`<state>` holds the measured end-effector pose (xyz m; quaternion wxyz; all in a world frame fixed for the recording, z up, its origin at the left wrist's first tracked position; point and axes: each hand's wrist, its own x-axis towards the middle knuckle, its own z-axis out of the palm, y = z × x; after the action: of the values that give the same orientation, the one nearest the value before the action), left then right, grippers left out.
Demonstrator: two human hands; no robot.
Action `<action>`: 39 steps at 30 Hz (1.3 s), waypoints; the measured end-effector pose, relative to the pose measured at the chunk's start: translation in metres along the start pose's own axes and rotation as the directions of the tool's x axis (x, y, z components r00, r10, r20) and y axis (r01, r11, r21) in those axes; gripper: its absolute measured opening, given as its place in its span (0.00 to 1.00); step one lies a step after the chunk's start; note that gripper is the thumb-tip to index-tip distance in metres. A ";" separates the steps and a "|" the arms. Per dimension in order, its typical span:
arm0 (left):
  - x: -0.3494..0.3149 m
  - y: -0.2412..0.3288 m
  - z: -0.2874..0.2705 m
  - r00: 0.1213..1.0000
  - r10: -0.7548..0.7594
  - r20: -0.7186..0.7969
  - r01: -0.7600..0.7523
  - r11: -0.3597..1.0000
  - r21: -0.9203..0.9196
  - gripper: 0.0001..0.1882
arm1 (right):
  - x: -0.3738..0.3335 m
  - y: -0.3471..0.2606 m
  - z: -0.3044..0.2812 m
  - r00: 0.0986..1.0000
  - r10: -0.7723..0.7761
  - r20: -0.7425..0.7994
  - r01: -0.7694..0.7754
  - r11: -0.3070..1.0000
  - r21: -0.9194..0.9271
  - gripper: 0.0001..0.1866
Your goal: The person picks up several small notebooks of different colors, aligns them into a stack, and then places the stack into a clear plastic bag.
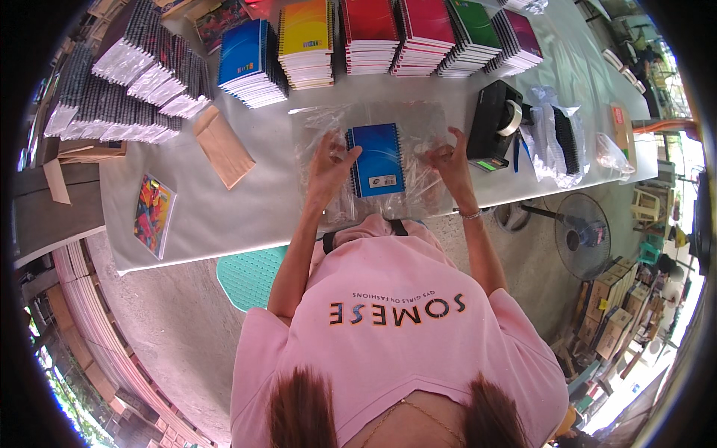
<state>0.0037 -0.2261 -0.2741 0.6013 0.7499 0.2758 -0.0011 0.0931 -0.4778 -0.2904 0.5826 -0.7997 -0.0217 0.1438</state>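
Observation:
A blue spiral notebook (378,155) with a white barcode label lies on a crinkled sheet of clear plastic film (306,119) at the table's front edge. My left hand (326,170) is at its left side. The thumb rests on the notebook's spiral edge, and the curled fingers are closed at the film. To the right of the notebook, my right hand (453,166) pinches the film between thumb and fingers. The film's transparency hides exactly where the fingertips grip.
Stacks of blue (246,60), yellow (306,37), red (371,37) and other notebooks line the back. Plastic-wrapped bundles (142,60) fill the far left. A brown envelope (224,145), colourful packet (154,213), black tape dispenser (494,123) and bagged black coils (560,142) surround the film.

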 end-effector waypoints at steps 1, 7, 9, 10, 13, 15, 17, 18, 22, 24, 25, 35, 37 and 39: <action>-0.002 0.003 0.000 1.000 -0.016 0.003 0.016 0.996 -0.093 0.32 | 0.004 0.004 -0.005 0.999 0.049 0.023 -0.048 0.998 -0.030 0.28; -0.006 -0.006 -0.019 0.973 0.213 -0.085 -0.201 0.972 0.124 0.15 | 0.003 -0.031 -0.013 0.931 0.110 0.347 -0.160 0.980 0.117 0.12; -0.009 0.007 -0.020 0.961 0.256 -0.105 -0.228 0.948 0.221 0.13 | 0.002 -0.044 -0.011 0.911 0.115 0.395 -0.147 0.988 0.052 0.10; -0.011 0.012 -0.020 0.959 0.263 -0.105 -0.229 0.939 0.258 0.14 | 0.004 -0.048 -0.009 0.903 0.145 0.404 -0.148 0.989 -0.025 0.09; -0.015 0.027 -0.016 0.964 0.239 -0.119 -0.173 0.897 0.407 0.15 | 0.010 -0.046 -0.003 0.899 0.134 0.416 -0.110 0.991 -0.082 0.08; -0.016 0.034 -0.014 0.972 0.205 -0.118 -0.123 0.863 0.490 0.15 | 0.013 -0.046 0.001 0.900 0.108 0.423 -0.097 0.994 -0.049 0.08; -0.015 0.038 -0.011 0.981 0.164 -0.100 -0.083 0.833 0.548 0.14 | 0.015 -0.048 0.005 0.897 0.098 0.431 -0.107 0.994 -0.003 0.08; -0.016 0.039 -0.011 0.979 0.176 -0.099 -0.094 0.830 0.549 0.14 | 0.015 -0.050 0.006 0.896 0.105 0.431 -0.111 0.994 -0.012 0.08; -0.015 0.037 -0.008 0.975 0.193 -0.111 -0.107 0.844 0.525 0.13 | 0.016 -0.053 0.008 0.912 0.114 0.395 -0.054 0.986 -0.159 0.08; -0.015 0.035 -0.009 0.981 0.168 -0.093 -0.101 0.864 0.493 0.13 | 0.017 -0.050 0.005 0.918 0.096 0.386 0.000 0.970 -0.241 0.08; -0.016 0.035 -0.011 0.987 0.148 -0.067 -0.099 0.875 0.474 0.14 | 0.015 -0.048 0.003 0.916 0.083 0.393 0.024 0.965 -0.260 0.08; -0.001 0.010 -0.017 0.986 0.154 0.062 -0.129 0.946 -0.299 0.28 | 0.005 -0.059 0.010 0.946 0.108 0.305 -0.028 0.967 -0.254 0.09; 0.015 -0.005 -0.019 0.978 0.167 0.127 -0.115 0.933 -0.340 0.30 | 0.003 -0.065 0.012 0.953 0.112 0.282 -0.019 0.949 -0.314 0.10; 0.031 -0.011 -0.025 0.973 0.139 0.184 -0.052 0.909 -0.414 0.31 | 0.003 -0.070 0.013 0.958 0.111 0.264 -0.011 0.935 -0.354 0.10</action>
<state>0.0167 -0.1890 -0.2876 0.7688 0.6169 0.1680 0.0071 0.1024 -0.4426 -0.2293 0.4176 -0.8622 -0.1039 0.2671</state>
